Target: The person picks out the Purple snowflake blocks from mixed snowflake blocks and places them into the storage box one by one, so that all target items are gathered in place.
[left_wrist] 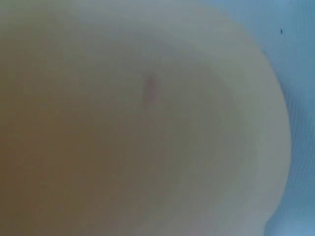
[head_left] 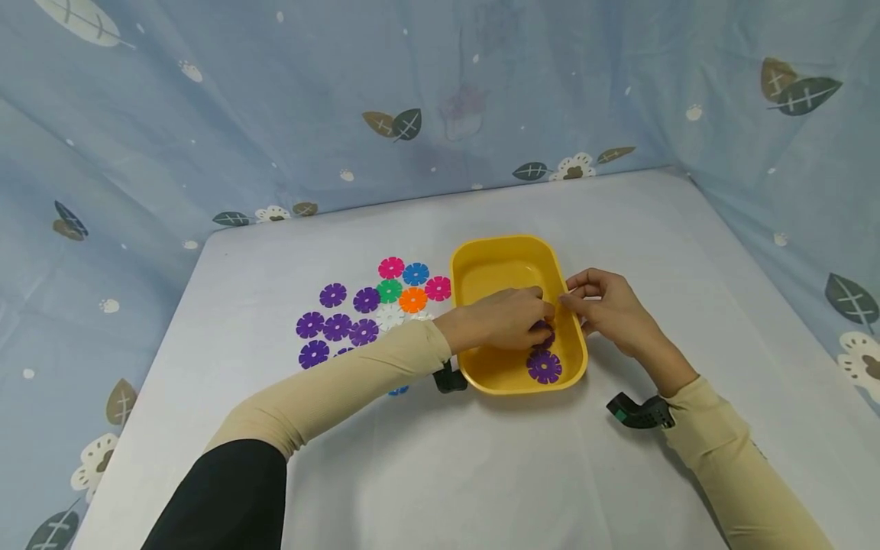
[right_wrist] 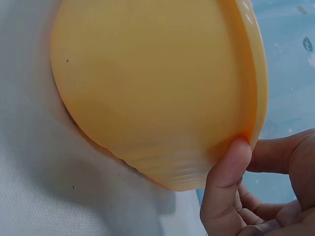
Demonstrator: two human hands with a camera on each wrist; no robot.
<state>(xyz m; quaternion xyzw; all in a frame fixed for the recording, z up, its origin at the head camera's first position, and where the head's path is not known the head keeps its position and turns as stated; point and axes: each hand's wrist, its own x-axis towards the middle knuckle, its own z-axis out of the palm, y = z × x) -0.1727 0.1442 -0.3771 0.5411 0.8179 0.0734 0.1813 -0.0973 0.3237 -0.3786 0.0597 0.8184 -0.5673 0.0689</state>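
Two purple discs (head_left: pixel 544 367) are beside the curled left hand (head_left: pixel 502 317), hold unclear; the right hand (head_left: pixel 612 309) pinches the tray (head_left: pixel 505 263).

And here's the white table (head_left: pixel 426 481), a broad pale surface, with a patterned blue cloth (head_left: pixel 275 99) rising behind it and wrapping round to its left and right! Just above the table's far edge come green and brown leaves (head_left: pixel 529 171) beside white flowers (head_left: pixel 564 166), paw prints (head_left: pixel 694 112) scattered higher over it, all softly lit.
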